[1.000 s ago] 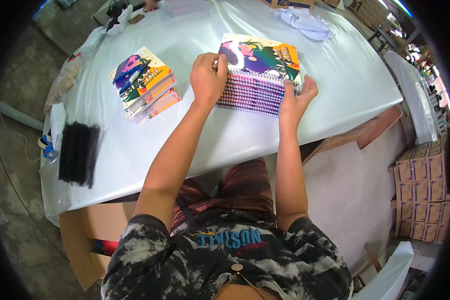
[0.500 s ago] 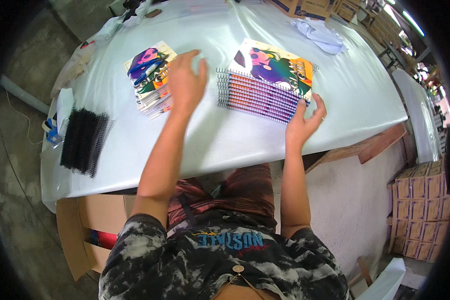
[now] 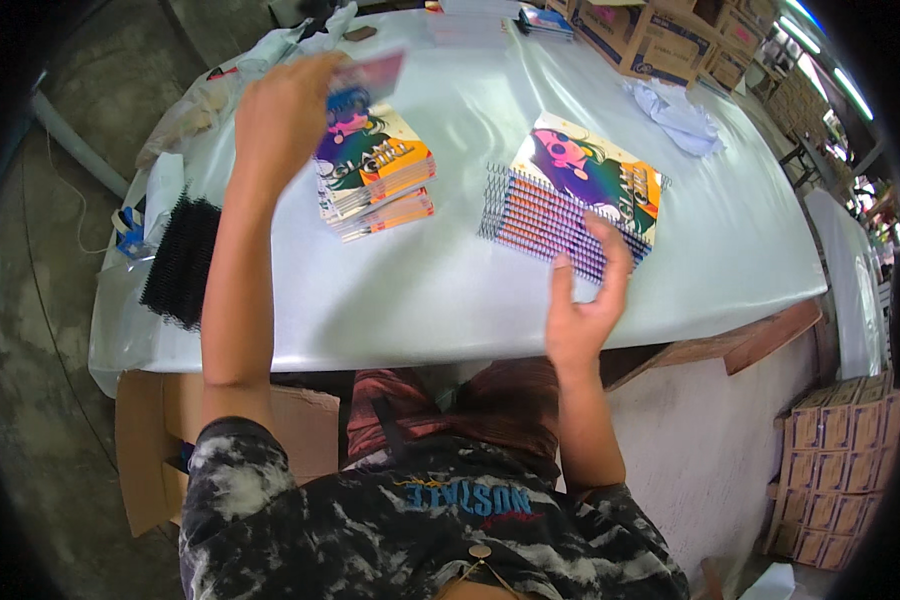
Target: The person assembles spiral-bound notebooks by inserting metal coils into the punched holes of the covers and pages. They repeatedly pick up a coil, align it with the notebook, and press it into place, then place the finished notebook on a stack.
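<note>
My left hand (image 3: 288, 112) is raised at the far left of the table, its fingers closed on a thin, flat pinkish sheet (image 3: 375, 76) smeared by motion. Below it is a stack of unbound notebooks (image 3: 378, 165) with colourful illustrated covers; its lower part is fanned askew. To the right lies a pile of spiral-bound notebooks (image 3: 560, 215), overlapped so their wire edges show in rows. At the near edge of this pile is my right hand (image 3: 588, 300), thumb and fingers apart; whether the fingertips touch the wires, I cannot tell.
Black binding coils (image 3: 182, 262) lie bunched at the left, beside a blue tape dispenser (image 3: 128, 232). Cardboard boxes (image 3: 650, 45) and crumpled white plastic (image 3: 676, 115) occupy the far right. An open carton (image 3: 305, 425) stands under the near left edge; stacked cartons (image 3: 840, 470) stand right.
My left hand has moved left and up from beside the unbound stack and now has the thin sheet. The blue item on that stack no longer shows there. My right hand has shifted nearer me.
</note>
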`<act>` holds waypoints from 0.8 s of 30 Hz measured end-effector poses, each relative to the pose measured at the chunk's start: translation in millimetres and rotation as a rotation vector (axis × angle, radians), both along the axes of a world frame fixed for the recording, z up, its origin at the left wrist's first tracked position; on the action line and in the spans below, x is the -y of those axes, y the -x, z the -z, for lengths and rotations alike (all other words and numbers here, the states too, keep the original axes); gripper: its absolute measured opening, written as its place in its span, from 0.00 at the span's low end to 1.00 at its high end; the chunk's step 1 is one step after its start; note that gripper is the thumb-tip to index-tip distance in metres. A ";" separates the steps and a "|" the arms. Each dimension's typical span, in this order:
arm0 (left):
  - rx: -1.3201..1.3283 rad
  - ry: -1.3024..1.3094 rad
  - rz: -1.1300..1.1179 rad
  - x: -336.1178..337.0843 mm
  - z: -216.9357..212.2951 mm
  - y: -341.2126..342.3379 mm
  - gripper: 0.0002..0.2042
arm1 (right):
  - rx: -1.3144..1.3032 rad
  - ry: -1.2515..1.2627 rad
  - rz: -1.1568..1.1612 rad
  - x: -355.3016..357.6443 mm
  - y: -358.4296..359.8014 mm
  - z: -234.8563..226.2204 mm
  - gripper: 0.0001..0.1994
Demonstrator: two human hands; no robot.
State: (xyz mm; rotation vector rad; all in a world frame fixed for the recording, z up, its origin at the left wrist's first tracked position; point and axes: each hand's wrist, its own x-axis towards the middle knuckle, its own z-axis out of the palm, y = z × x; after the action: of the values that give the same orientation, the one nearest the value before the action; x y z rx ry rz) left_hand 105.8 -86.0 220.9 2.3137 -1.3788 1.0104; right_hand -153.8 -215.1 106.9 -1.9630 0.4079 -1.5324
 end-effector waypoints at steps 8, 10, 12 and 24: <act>-0.170 -0.257 0.515 -48.4 66.0 145.3 0.05 | -0.593 0.201 -0.391 -56.6 -22.8 5.4 0.23; -0.270 -0.091 0.596 -60.1 73.6 144.4 0.07 | -0.528 0.284 -0.434 -55.2 -18.1 15.1 0.20; -0.367 0.090 0.477 -75.3 75.7 137.3 0.19 | -0.445 0.166 -0.433 -41.7 -15.8 18.1 0.15; -1.530 0.656 0.206 -56.8 185.8 92.0 0.09 | -0.169 -0.593 -0.849 -9.3 -15.5 82.7 0.08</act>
State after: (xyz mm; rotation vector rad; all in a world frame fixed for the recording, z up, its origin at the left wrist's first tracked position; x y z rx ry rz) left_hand 13.8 -29.2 35.1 1.5460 -0.4489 -0.4099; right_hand -138.3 -205.8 24.2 -1.4829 0.0479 -0.6116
